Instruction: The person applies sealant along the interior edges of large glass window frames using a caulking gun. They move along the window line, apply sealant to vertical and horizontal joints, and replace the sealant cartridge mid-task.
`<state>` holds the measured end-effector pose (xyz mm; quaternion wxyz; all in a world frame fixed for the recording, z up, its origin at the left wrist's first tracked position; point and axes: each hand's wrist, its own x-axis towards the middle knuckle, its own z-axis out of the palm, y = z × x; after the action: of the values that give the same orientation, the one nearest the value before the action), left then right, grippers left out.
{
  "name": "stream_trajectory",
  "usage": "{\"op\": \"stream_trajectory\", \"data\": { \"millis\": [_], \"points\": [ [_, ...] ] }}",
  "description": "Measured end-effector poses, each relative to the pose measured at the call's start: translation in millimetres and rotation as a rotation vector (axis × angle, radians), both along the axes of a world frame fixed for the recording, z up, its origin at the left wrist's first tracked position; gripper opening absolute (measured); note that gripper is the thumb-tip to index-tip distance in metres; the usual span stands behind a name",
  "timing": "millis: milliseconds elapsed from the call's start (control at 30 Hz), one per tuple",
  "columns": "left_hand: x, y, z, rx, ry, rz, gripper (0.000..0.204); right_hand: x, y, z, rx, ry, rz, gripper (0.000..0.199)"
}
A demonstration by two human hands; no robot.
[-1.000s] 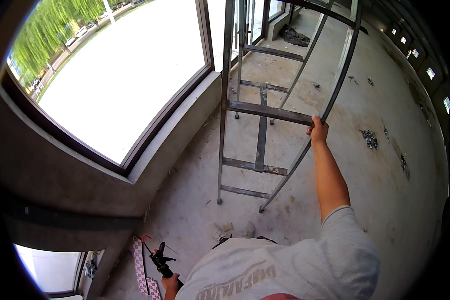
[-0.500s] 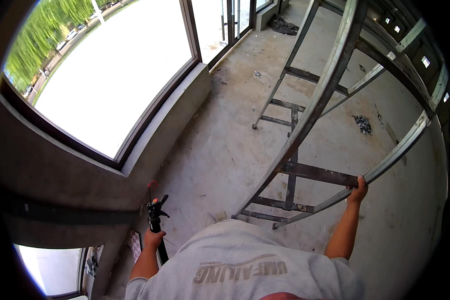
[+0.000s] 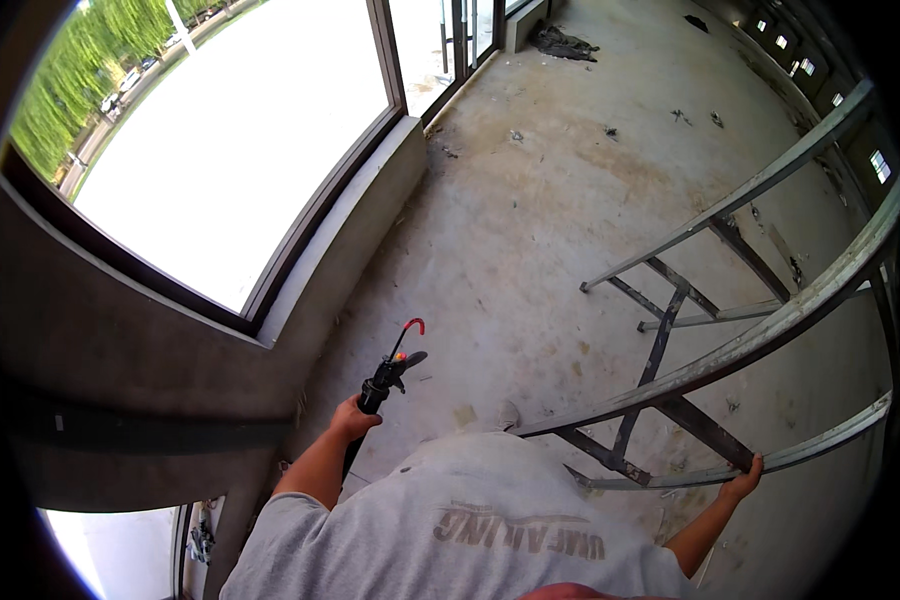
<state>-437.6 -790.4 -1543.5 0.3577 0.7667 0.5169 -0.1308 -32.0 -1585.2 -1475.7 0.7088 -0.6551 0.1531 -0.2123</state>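
Observation:
A black caulking gun (image 3: 377, 388) with a red hooked rod end is in my left hand (image 3: 354, 419), whose fingers wrap round its barrel. The hooked end points up and away from me; its lower part is hidden behind my arm and shirt. My right hand (image 3: 743, 480) grips a metal stepladder (image 3: 670, 387), at the spot where a dark rung (image 3: 705, 431) meets the nearer side rail. The ladder's legs are spread and it leans across my right side, with its upper end running out of view.
Large framed windows (image 3: 220, 160) stand on my left above a low concrete wall (image 3: 365, 220). A dark crumpled sheet (image 3: 564, 44) lies on the dusty concrete floor (image 3: 490, 260) far ahead. Small scraps are scattered about, and a shoe tip (image 3: 508, 415) shows below my shirt.
The ladder has swung to the right and tilted lower, with my right hand still on it. My left hand has brought the caulking gun rightward and slightly up in view.

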Motion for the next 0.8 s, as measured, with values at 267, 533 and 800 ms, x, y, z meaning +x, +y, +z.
{"op": "stream_trajectory", "data": {
  "millis": [267, 533, 800],
  "points": [
    [-58.7, 13.0, -5.5, -0.06, -0.103, -0.044, 0.06, -58.0, 43.9, 12.8, -0.304, 0.26, -0.159, 0.087],
    [-138.5, -4.6, -45.1, -0.083, -0.142, 0.028, 0.059, -166.2, 289.0, -128.9, -0.37, 0.989, 0.493, 0.067],
    [-187.7, -3.1, -85.7, -0.092, -0.055, 0.209, 0.066, -148.1, 405.9, -104.6, -0.722, 1.003, 1.334, 0.055]
  ]
}}
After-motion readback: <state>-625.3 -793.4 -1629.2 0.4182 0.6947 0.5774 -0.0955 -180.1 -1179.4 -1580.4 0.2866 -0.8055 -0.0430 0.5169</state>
